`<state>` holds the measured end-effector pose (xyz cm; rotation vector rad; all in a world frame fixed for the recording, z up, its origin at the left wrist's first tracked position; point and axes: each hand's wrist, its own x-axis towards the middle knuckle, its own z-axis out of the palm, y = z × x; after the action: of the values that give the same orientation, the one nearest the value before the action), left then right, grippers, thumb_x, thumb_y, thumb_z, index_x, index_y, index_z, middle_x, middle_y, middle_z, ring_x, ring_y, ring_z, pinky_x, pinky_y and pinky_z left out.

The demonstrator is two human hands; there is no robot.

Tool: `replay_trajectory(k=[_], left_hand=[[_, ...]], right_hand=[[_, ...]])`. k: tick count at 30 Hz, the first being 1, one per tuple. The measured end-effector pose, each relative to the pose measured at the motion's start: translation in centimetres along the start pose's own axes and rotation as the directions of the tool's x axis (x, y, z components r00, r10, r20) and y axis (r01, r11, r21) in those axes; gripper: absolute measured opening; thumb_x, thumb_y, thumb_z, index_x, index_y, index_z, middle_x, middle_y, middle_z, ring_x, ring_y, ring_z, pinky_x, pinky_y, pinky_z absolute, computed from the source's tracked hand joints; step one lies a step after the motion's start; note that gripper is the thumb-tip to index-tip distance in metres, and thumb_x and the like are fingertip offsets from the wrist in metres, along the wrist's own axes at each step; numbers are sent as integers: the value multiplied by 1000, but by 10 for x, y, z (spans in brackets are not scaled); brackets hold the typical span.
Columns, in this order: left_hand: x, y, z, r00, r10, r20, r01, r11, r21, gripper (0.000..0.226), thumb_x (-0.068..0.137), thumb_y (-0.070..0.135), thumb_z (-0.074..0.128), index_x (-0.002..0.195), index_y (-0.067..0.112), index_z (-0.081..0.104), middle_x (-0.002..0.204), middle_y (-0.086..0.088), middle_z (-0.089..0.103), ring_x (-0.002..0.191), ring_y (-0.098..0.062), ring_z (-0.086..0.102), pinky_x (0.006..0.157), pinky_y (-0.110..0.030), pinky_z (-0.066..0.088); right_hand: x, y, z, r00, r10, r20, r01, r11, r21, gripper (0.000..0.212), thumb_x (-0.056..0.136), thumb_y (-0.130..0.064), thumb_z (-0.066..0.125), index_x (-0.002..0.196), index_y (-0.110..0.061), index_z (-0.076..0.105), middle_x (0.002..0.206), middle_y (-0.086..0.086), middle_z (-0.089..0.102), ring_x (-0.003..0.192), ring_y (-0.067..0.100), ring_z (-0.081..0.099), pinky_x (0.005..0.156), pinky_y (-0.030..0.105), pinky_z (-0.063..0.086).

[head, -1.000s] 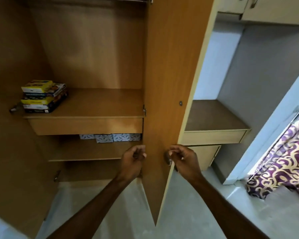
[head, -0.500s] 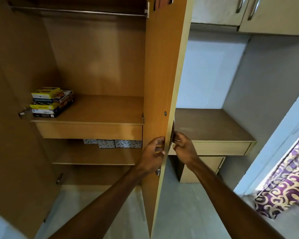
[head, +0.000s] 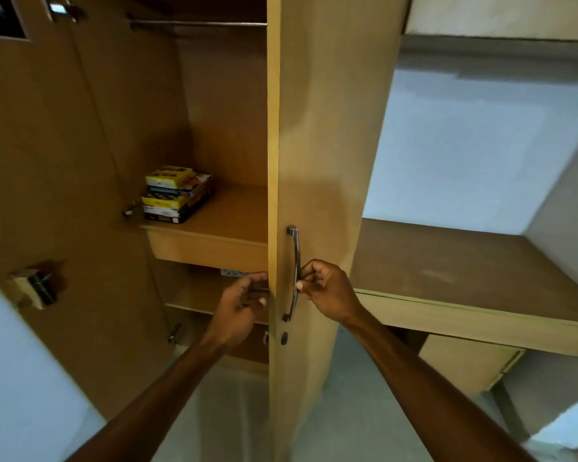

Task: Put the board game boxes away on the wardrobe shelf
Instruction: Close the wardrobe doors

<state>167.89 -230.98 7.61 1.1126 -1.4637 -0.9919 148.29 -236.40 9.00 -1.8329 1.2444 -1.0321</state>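
A stack of several board game boxes (head: 176, 194), yellow and dark, sits at the left end of the wardrobe shelf (head: 227, 220). The right wardrobe door (head: 311, 135) stands partly swung, edge toward me. My right hand (head: 327, 288) curls its fingers round the door's metal handle (head: 294, 271). My left hand (head: 244, 300) grips the door's edge from the inner side, fingertips partly hidden behind it.
The left door (head: 47, 195) stands open with a latch block on its inside. A lower shelf (head: 194, 295) holds a patterned box, mostly hidden. A hanging rail (head: 197, 24) runs across the top. A wooden desk (head: 464, 278) adjoins the wardrobe on the right.
The right door has swung further toward closing, so its outer face and handle now show. My view moved closer and up. Both hands stayed on the door.
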Motion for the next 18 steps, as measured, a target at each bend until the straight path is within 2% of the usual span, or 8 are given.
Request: replay_trajectory(k=[3, 7, 10, 13, 14, 16, 18], left_hand=[[27, -8, -43, 1000, -22, -7, 22, 1000, 2, 55, 86, -15, 52, 115, 31, 58, 113, 9, 66, 107, -10, 64, 81, -24, 55], [69, -19, -85, 999, -33, 5, 33, 999, 19, 66, 85, -15, 54, 125, 37, 47, 127, 10, 57, 117, -12, 57, 78, -25, 55], [107, -26, -107, 998, -65, 7, 65, 998, 9, 74, 83, -17, 53, 122, 45, 45, 128, 14, 54, 122, -13, 53, 77, -27, 55], [148, -34, -128, 992, -122, -13, 122, 992, 15, 79, 78, -19, 50, 116, 50, 48, 125, 16, 55, 127, -17, 49, 87, -41, 55], [164, -39, -135, 990, -137, -21, 138, 990, 20, 78, 78, -20, 49, 115, 49, 49, 123, 17, 56, 126, -16, 50, 88, -41, 55], [183, -41, -141, 988, -154, -24, 155, 988, 15, 74, 78, -22, 46, 118, 41, 50, 120, 17, 57, 123, -14, 52, 80, -30, 56], [205, -48, -146, 982, -181, -44, 182, 983, 5, 72, 80, -23, 44, 129, 30, 47, 122, 11, 57, 120, -13, 53, 69, -18, 54]], right_hand=[[46, -8, 38, 998, -30, 49, 31, 999, -26, 21, 81, -7, 72, 77, -25, 61, 74, 4, 66, 71, 19, 64, 74, 39, 56], [104, -12, 87, 998, -71, 3, 71, 993, -94, 7, 83, -11, 70, 84, -13, 63, 75, 7, 66, 72, 25, 65, 75, 45, 57], [142, -13, 114, 994, -91, -67, 79, 984, -157, 9, 85, -19, 69, 84, -13, 62, 72, 5, 66, 69, 23, 62, 69, 41, 54], [181, -11, 134, 990, -95, -100, 75, 979, -187, 12, 86, -23, 68, 82, -14, 60, 69, 0, 65, 65, 18, 61, 65, 34, 51], [197, -10, 140, 990, -94, -107, 73, 979, -189, 12, 87, -22, 68, 82, -15, 61, 70, -1, 65, 65, 15, 60, 65, 32, 51], [213, -8, 144, 989, -101, -113, 79, 980, -183, 10, 88, -22, 67, 83, -16, 61, 70, -4, 64, 65, 11, 59, 65, 29, 50], [234, -3, 149, 987, -109, -119, 85, 979, -187, 9, 88, -22, 67, 83, -19, 59, 69, -7, 62, 64, 6, 58, 63, 23, 48]])
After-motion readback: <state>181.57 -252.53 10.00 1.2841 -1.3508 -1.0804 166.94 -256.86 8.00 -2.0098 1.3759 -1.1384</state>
